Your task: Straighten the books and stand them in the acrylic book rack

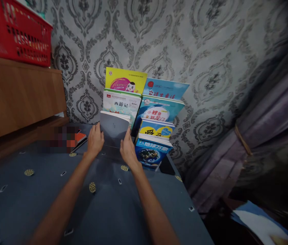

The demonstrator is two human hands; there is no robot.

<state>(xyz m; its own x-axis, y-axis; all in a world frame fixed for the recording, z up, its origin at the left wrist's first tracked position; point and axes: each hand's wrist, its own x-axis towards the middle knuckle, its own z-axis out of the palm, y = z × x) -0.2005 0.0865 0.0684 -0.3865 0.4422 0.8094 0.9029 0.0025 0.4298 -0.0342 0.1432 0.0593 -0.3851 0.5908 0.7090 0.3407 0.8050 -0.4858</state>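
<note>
A small grey book (pixel 114 125) stands upright between my two hands, in front of a white-covered book (pixel 121 103) and a yellow book (pixel 126 80). My left hand (pixel 95 140) holds its left edge, and my right hand (pixel 128 147) holds its right edge. Just right of my right hand stands a second row of books: a blue book with a globe (pixel 147 153) in front, then a yellow and blue book (pixel 156 129), a teal book (pixel 163 108) and a light blue book (pixel 166 88) at the back.
The books stand on a bed or table with a dark blue patterned cover (pixel 105 204), against a patterned wall. A red basket (pixel 29 37) sits on a wooden cabinet (pixel 18 98) at left. An orange-edged book (pixel 79 140) lies left of my hands. A curtain (pixel 223 153) hangs at right.
</note>
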